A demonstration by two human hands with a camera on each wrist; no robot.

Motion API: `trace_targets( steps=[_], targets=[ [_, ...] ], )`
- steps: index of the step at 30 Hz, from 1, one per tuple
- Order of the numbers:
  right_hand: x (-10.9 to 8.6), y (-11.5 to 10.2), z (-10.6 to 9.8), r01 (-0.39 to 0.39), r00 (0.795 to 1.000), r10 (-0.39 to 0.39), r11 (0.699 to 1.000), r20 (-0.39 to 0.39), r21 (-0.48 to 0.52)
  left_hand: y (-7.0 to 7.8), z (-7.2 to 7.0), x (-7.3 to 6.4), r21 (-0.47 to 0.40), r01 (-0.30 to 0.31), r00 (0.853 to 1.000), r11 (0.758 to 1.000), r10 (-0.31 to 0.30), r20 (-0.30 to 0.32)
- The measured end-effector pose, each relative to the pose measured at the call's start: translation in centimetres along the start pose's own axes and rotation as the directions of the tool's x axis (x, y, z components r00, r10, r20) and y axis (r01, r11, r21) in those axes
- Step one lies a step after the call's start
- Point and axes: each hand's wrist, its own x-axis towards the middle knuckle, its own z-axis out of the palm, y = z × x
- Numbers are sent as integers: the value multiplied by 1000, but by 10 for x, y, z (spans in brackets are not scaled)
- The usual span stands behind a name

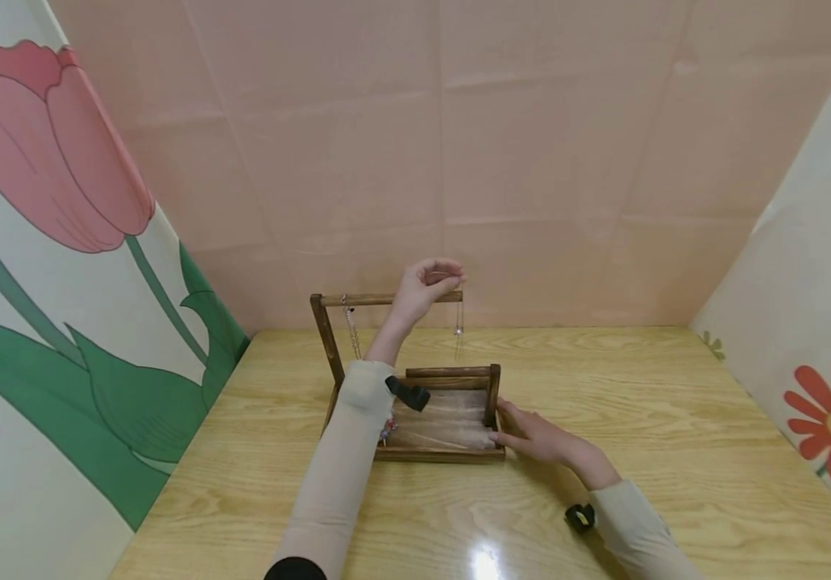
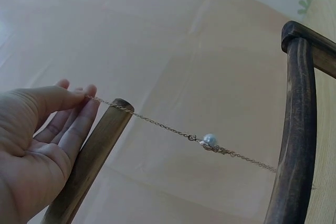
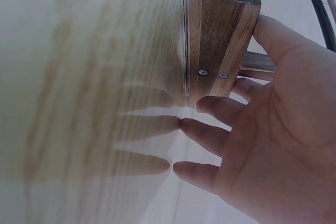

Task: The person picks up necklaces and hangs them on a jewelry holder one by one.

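In the head view, my left hand (image 1: 418, 292) is raised at the free end of the upper wooden bar of a jewelry stand (image 1: 451, 455). Its thumb and fingertips pinch a thin chain necklace (image 2: 163, 126), which runs across the bar's end (image 2: 122, 105). A pearl pendant (image 2: 210, 139) hangs below on the chain. My right hand (image 1: 540, 437) rests against the stand's right end, thumb at the tray's rim. The right wrist view shows its fingers (image 3: 202, 132) spread and fairly straight beside the screwed wooden end (image 3: 218, 45).
Another chain (image 1: 352, 329) hangs toward the left of the upper bar. A lower bar (image 1: 451, 372) stands over the tray. Colourful jewelry (image 1: 388, 428) lies in the tray, partly behind my left arm. The stand sits on a wood-grain table (image 1: 241, 491) with a pink backdrop behind.
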Motion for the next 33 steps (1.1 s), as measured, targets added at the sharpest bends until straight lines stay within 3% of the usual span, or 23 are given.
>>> trace_targets(
  steps=[10,21,24,33],
  targets=[
    [1,0,1,-10,1000,10,1000,5,14,3,-4,1,38,15,999,999,-13,-51],
    [2,1,2,-13,1000,13,1000,8,9,25,-7,-16,-22,34,998,999,-35,-46],
    [2,2,3,-16,1000,16,1000,8,6,23,-10,-18,-18,34,998,999,-35,-55],
    [4,1,2,-15,1000,15,1000,2,-6,-3,-19,-15,-44,1,995,999,-5,-102]
  ],
)
